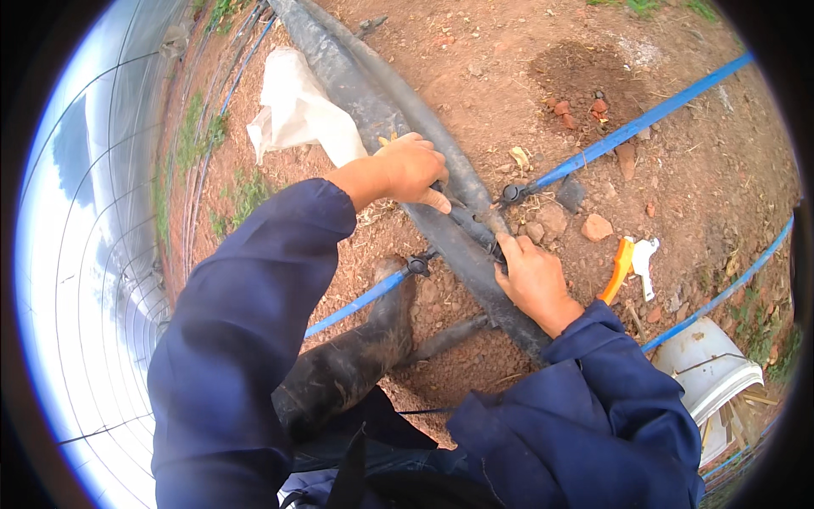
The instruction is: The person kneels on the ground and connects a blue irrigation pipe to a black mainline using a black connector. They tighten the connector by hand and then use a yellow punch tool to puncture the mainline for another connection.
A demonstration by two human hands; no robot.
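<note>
Both my hands are at the long black pipes that cross the ground diagonally. My left hand point(411, 172) is closed above the larger black pipe point(352, 81), round something dark and mostly hidden. A small yellowish bit shows behind its knuckles. Lower right, my right hand point(536, 280) grips a short dark tube point(471, 226) that lies along the pipes between my two hands. Beside the pipes, a blue flat hose point(644, 119) ends in a black connector point(511, 193). Across them, another blue hose point(360, 303) meets a second black connector point(418, 265).
A white cloth or sack point(297, 106) lies left of the pipes. An orange-and-white hand tool point(623, 270) rests on the soil to the right, near a stone point(597, 227). At lower right is a tipped white bucket point(708, 365); a black boot point(343, 365) is below my hands.
</note>
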